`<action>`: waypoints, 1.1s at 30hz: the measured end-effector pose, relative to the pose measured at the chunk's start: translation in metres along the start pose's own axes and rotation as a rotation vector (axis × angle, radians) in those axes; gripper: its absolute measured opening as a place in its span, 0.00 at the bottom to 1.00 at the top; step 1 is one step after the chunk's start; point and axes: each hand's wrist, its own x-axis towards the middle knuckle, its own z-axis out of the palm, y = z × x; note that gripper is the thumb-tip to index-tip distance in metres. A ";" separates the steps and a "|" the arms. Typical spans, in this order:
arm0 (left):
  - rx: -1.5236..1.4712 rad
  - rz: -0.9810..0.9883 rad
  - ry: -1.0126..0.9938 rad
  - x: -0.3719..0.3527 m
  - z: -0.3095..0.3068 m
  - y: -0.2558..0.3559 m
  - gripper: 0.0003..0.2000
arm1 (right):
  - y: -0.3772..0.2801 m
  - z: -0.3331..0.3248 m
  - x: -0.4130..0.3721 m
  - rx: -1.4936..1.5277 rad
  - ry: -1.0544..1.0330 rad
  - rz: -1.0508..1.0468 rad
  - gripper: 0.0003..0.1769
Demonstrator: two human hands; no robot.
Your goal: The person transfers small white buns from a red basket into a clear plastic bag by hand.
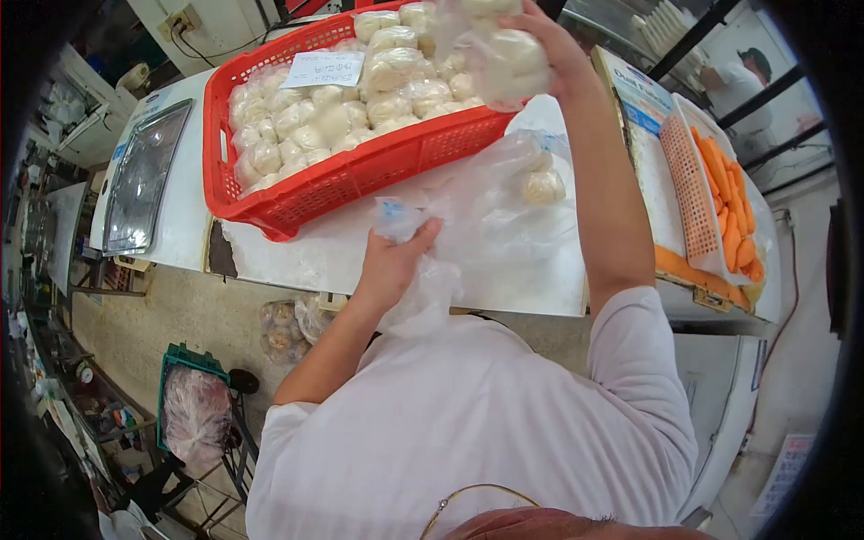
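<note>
My left hand [393, 268] is closed on the gathered edge of a large clear plastic bag [490, 216], which spreads over the white counter. Inside or under that bag, at its right end, lies a white round bun [543, 187]. Raised above the right end of the crate, my right hand [560, 49] grips a clear pack of white round buns [510, 67], slightly blurred. Many similar wrapped packs [391, 72] fill the red crate [360, 175]. A white paper label with handwriting [324, 69] rests on top of them.
A basket [688, 171] of carrots [724, 202] stands at the right. On the left of the counter [180, 229] is a clear-lidded tray [147, 175]. Below are a bagged bundle of round brown items [283, 331] and a green crate [171, 360]. Another person [742, 94] is at the back right.
</note>
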 end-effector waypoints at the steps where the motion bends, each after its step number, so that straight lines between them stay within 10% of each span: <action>1: -0.083 0.044 0.015 0.002 0.003 0.003 0.07 | -0.009 0.000 -0.017 0.086 -0.064 -0.113 0.38; 7: -0.354 -0.064 0.089 0.005 0.031 0.047 0.10 | 0.002 0.024 -0.142 -0.137 0.535 -0.610 0.36; 12: -0.558 -0.105 -0.079 0.011 0.054 0.060 0.16 | 0.109 0.021 -0.182 -0.576 0.623 -0.861 0.38; 17: -0.563 -0.117 -0.167 -0.005 0.076 0.077 0.24 | 0.178 0.025 -0.181 -1.007 0.413 -0.577 0.36; 19: -0.478 -0.083 -0.167 -0.010 0.066 0.065 0.26 | 0.185 0.030 -0.183 -1.271 0.287 -0.129 0.31; 23: -0.385 0.039 -0.156 -0.028 0.049 0.063 0.30 | 0.150 0.023 -0.170 -1.419 0.317 -0.155 0.25; 25: -0.355 0.050 -0.116 -0.036 0.041 0.069 0.30 | 0.098 0.016 -0.165 -1.129 0.125 0.321 0.22; 27: -0.331 0.059 -0.071 -0.036 0.028 0.066 0.29 | 0.134 -0.059 -0.154 -1.309 -0.020 -0.205 0.18; 33: 0.310 -0.078 -0.039 -0.018 0.015 0.065 0.22 | 0.044 -0.073 -0.177 -1.153 0.275 0.139 0.17</action>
